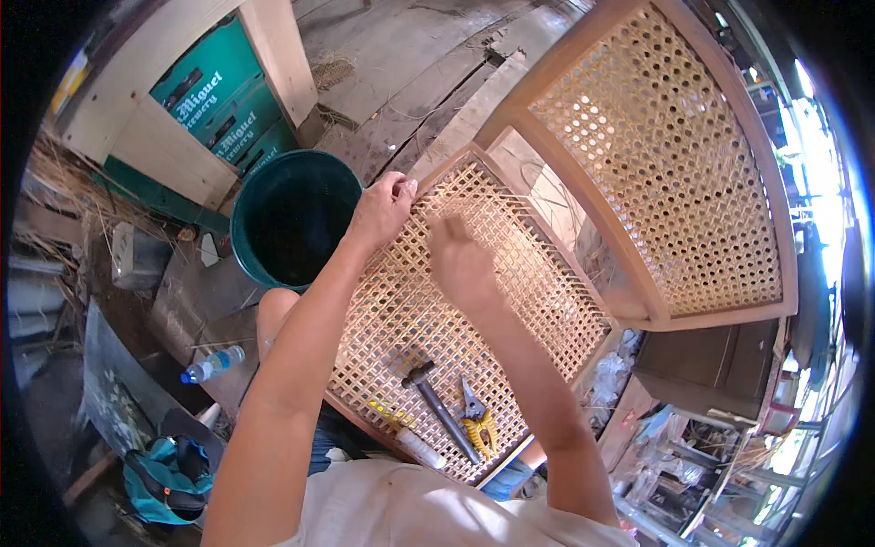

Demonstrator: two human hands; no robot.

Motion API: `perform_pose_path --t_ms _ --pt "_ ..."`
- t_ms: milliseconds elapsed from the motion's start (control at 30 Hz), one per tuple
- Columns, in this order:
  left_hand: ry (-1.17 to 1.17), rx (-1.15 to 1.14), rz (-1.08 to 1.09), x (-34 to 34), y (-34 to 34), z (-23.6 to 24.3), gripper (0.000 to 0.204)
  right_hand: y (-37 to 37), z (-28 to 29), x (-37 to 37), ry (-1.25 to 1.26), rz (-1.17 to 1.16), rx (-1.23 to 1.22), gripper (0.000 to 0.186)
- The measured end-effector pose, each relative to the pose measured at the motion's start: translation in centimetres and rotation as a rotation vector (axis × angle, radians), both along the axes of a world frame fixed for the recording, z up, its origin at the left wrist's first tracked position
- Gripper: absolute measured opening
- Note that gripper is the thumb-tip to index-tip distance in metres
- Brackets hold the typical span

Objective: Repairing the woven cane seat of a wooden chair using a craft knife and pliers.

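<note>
A wooden chair with a woven cane seat lies in front of me, its cane backrest rising at the far right. My left hand is closed at the seat frame's far left edge, fingers pinched together; whatever they grip is too small to make out. Over the weave, close to that hand, my right hand is smeared by motion and its fingers do not show clearly. On the near part of the seat rest a hammer, pliers with yellow handles and a small white bottle. Loose cane strands stick out along the seat's far edge.
A dark green bucket stands left of the seat, before green crates in a wooden frame. Further left are a plastic water bottle and a teal bag. A brown box and plastic clutter lie to the right.
</note>
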State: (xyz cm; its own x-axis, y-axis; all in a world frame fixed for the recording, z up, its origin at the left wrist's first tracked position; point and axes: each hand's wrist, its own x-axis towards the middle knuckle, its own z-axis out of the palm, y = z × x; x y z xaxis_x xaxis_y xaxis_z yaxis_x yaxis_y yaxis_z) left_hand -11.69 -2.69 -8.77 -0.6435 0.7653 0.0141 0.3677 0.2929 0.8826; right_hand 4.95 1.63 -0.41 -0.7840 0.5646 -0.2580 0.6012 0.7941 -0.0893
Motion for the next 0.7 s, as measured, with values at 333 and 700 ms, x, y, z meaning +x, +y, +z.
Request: perform_pose_path --t_ms 333,700 --pt "-0.084 -0.216 -0.076 -0.2 2.3 2.1 0.05 7.7 -3.4 5.6 0.623 -0.268 0.281 0.039" --pt "-0.085 -0.243 -0.109 -0.7 2.3 0.9 0.058 15.3 -3.1 4.7 0.812 -0.532 -0.157 0.038"
